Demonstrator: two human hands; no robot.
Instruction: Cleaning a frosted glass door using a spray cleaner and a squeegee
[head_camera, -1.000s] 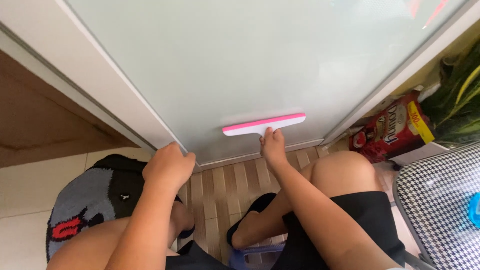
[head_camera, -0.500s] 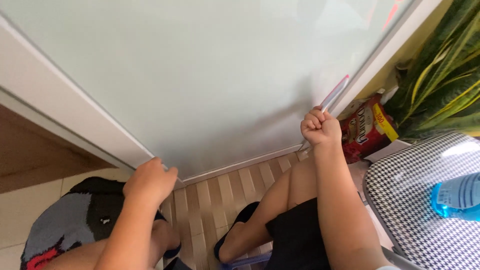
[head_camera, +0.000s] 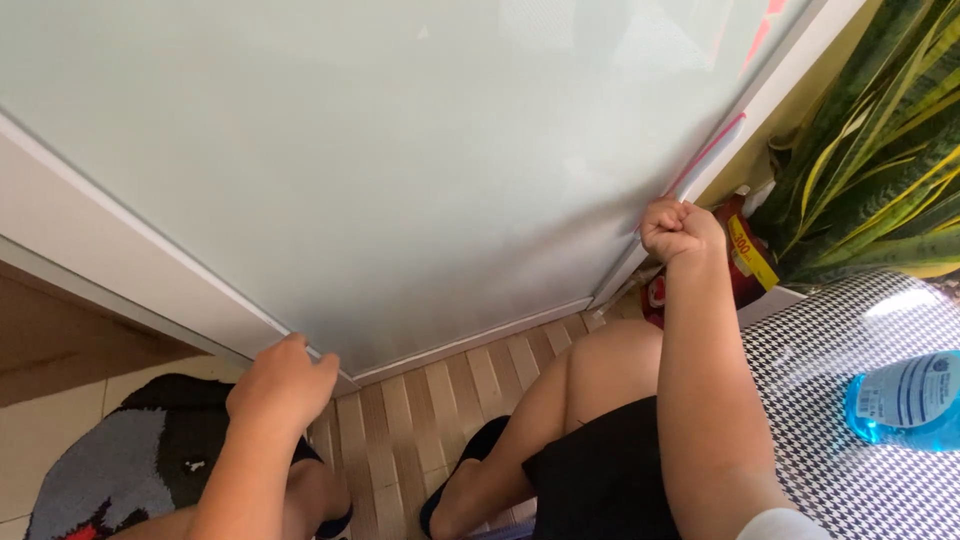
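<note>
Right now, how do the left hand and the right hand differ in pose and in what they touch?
The left hand lies low, its fingers loosely curled on the bottom corner of the frosted glass door; it holds nothing. The right hand is higher, at the door's right edge, closed into a fist around the handle of the pink squeegee, whose blade lies against the glass. Both are bare and rest against the same door.

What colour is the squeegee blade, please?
Pink, seen in the head view: squeegee blade above the right hand.
</note>
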